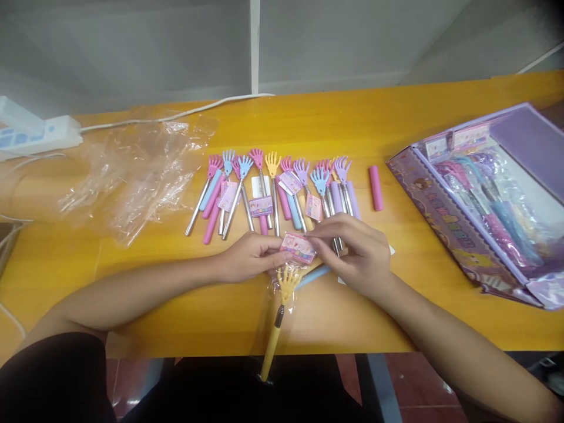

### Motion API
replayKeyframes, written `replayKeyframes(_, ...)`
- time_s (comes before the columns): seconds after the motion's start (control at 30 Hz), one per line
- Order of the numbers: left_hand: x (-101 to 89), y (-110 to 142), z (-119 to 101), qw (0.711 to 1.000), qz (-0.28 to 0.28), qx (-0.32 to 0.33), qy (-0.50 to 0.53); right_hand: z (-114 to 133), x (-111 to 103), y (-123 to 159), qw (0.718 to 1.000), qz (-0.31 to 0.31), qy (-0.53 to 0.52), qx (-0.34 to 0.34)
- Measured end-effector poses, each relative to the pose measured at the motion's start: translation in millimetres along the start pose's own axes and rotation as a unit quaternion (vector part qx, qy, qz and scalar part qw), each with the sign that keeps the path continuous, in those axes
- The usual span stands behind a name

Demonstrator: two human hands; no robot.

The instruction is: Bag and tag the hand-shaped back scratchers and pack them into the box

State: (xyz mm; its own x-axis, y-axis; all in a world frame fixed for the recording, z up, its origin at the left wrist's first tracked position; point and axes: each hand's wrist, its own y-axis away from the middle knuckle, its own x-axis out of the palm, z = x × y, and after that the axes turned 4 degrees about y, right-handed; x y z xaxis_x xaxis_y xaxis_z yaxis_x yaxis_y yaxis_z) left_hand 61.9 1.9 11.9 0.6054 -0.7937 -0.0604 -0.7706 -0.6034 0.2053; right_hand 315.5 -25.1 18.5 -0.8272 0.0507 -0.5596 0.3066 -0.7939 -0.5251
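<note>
A pink printed header card point(298, 248) is held between my two hands at the table's front. My left hand point(253, 257) pinches its left end with the thumb on top. With thumb and forefinger, my right hand point(356, 252) grips the card's upper right corner. Below the card hangs a clear bag with a yellow hand-shaped back scratcher point(288, 285) in it, its handle reaching past the table edge. Beyond my hands lie several loose back scratchers point(240, 197) with pink, blue, purple and yellow heads. Small printed cards point(261, 207) lie among them. A light blue handle point(314, 275) is partly hidden beneath my right hand.
On the right, an open purple display box point(458, 217) holds several bagged back scratchers. A pink tube point(376, 188) lies left of it. Crumpled clear bags point(150, 170) cover the left side. A white power strip point(57, 134) and its cable run along the back left.
</note>
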Motion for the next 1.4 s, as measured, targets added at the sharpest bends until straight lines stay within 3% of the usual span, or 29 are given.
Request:
replayKeyframes(0.33, 3.8, -0.4, 4.1, 1.0, -0.021, 0.001, 0.021, -0.2, -0.1, 0.3, 0.992, -0.016, 0.094, -0.083)
replayKeyframes(0.67, 6.0, 0.0, 9.3, 0.998, -0.046, 0.007, 0.036, -1.9, -5.6, 1.9, 0.978, 0.014, 0.14, -0.156)
replayKeyframes(1.4, 7.6, 1.7, 5.8, 0.997, -0.049, 0.017, 0.052, -2.2, -7.1, 2.7, 0.978, 0.044, 0.113, -0.168)
